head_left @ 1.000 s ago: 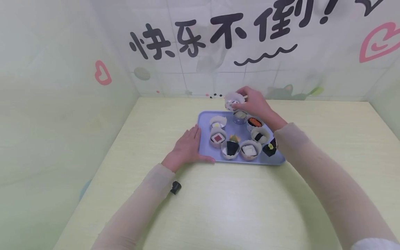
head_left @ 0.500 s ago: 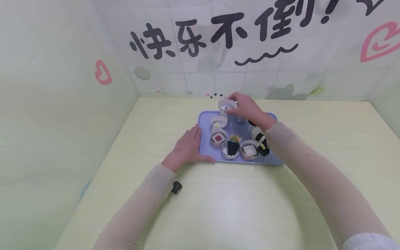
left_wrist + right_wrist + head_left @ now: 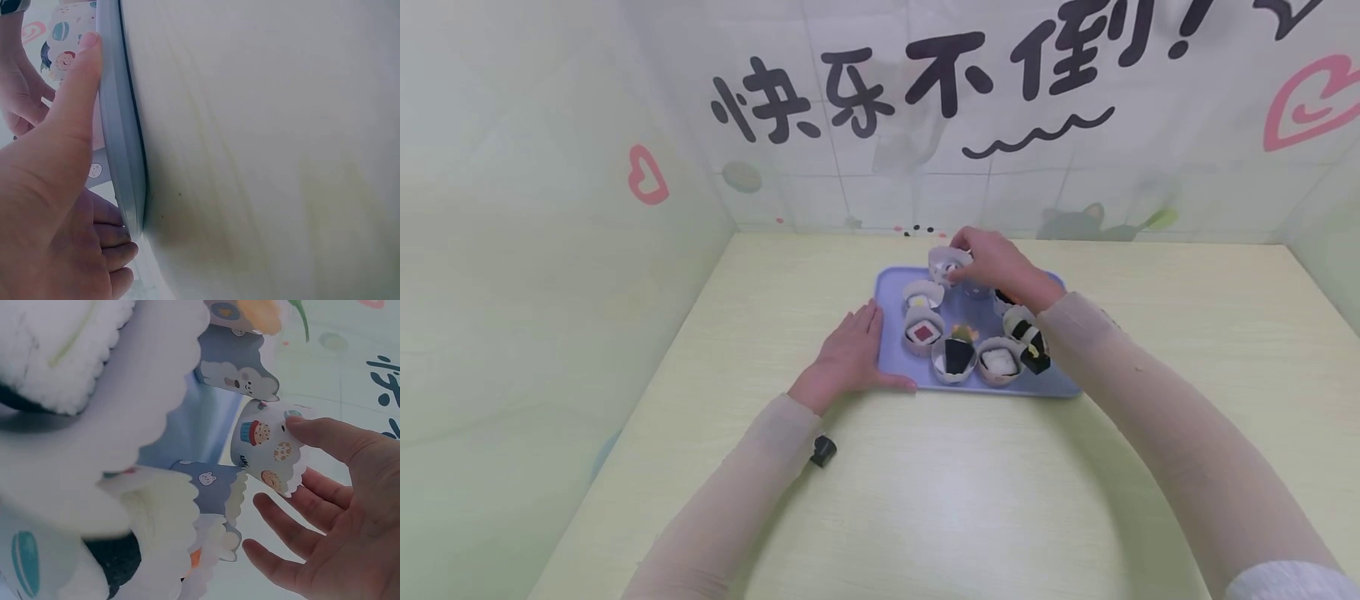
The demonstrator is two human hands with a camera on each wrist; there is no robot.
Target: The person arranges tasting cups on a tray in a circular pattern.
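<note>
A blue tray (image 3: pixel 977 312) holds several scalloped paper cups with sushi-like pieces in them. My left hand (image 3: pixel 848 348) rests against its front-left corner, fingers straight along the left side and thumb along the front rim (image 3: pixel 122 125). At the tray's back edge my right hand (image 3: pixel 996 262) pinches the rim of a paper cup (image 3: pixel 269 447) printed with a cupcake and cookies. Inside that cup (image 3: pixel 942 265) is a small white-and-red piece, partly hidden by the thumb. A bluish cup (image 3: pixel 215 484) stands beside it, mostly covered by the hand in the head view.
A small black object (image 3: pixel 823 451) lies on the table by my left sleeve. Near the right sleeve sits a black piece with a yellow top (image 3: pixel 1036 360). A small orange-and-green thing (image 3: pixel 962 333) lies mid-tray. The printed wall (image 3: pixel 865 200) rises behind the table.
My right hand has carried the cup left and down from above the tray's back edge, then shifted it slightly right and lower. The left hand and tray stay put.
</note>
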